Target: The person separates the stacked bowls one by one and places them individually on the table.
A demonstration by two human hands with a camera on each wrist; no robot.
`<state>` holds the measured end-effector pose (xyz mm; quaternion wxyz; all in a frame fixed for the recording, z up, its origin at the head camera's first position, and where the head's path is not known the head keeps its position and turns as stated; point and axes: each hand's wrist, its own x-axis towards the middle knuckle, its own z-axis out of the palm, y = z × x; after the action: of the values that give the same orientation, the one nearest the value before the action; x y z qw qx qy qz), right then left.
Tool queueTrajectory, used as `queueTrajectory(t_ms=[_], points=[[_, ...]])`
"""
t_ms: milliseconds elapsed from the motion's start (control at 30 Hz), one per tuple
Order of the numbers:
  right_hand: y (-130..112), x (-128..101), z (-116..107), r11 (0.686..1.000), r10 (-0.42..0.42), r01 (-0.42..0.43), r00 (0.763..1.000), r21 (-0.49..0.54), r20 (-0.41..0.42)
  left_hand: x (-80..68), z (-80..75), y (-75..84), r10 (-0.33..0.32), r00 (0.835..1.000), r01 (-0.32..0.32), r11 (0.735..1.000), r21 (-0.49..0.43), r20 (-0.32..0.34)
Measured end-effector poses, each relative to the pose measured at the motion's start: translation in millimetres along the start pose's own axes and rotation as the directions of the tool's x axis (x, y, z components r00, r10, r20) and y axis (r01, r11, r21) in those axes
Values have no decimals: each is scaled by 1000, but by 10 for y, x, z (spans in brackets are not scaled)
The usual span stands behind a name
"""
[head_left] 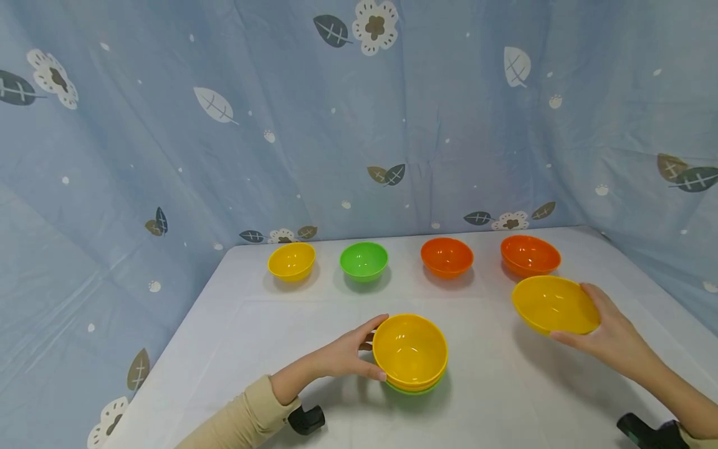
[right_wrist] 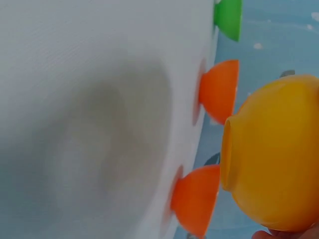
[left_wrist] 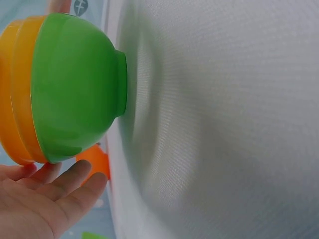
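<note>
Left hand: I have the left hand (head_left: 350,355) curved round the left side of the stack (head_left: 411,368), thumb and fingers grasping it near the rims.
Stack: three nested bowls on the white table (head_left: 314,312), top yellow bowl (head_left: 411,346), second yellow bowl (left_wrist: 25,89), bottom green bowl (left_wrist: 75,89); the top one is bare inside, each lower one holds the bowl above.
Right hand: I have the right hand (head_left: 614,333) pinching the right side of the lifted yellow bowl (head_left: 550,304), thumb on the near side.
Lifted bowl: off the table, shadow apart below, mouth up, nothing inside; well right of the stack, in front of the right orange bowl (head_left: 530,254). Can't tell gap to that one.
Stacking step: I judge one bowl is in hand while the stack is steadied; can't tell if adding or taking off.
Bowl move: I'd say it calls for a level bowl, a firm rim pinch and a steady stack.
Back row: left to right, far yellow bowl (head_left: 291,262), far green bowl (head_left: 363,262), middle orange bowl (head_left: 447,257), then the right orange; all upright, nothing inside.
Curtain: blue leaf-print curtain (head_left: 314,125) behind the table.
</note>
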<state>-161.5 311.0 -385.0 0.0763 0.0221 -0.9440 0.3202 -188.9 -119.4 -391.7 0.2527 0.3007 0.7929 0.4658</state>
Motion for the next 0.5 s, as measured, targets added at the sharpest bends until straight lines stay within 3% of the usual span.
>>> queueTrajectory(t_ms=[500], points=[[268,-12,33,999,35,-32,997,-45,72,24,-10,-25,-20,1000,20,1000,-12,7]])
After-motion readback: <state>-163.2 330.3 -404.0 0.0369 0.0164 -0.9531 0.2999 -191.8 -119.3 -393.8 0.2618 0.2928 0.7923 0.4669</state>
